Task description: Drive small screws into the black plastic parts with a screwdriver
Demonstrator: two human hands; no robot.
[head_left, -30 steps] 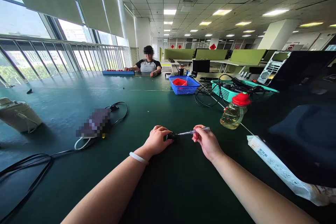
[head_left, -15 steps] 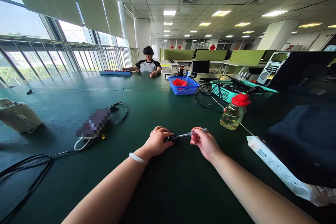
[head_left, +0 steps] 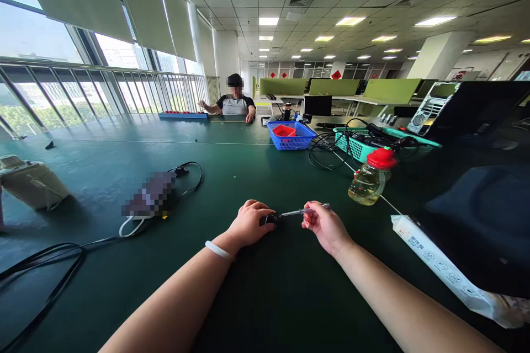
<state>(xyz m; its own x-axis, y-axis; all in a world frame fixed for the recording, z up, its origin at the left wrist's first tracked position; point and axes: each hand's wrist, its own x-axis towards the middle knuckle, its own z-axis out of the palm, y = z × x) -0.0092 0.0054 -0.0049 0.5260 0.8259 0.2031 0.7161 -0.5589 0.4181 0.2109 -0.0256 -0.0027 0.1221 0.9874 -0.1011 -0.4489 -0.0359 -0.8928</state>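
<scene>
While the left hand (head_left: pixel 248 223) is pinning a small black part (head_left: pixel 271 218) to the tabletop (head_left: pixel 256 176) to steady it, right hand (head_left: pixel 325 224) fingers are gripping a screwdriver (head_left: pixel 298 212) against it

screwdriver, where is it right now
In the head view, centre: the screwdriver is in the right hand, tip at the small black part under the left hand.

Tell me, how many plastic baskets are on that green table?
2. A blue basket sits mid-table holding a red tray; a teal basket full of cables stands just right of it. Others may be hidden behind the black equipment at right.
</scene>
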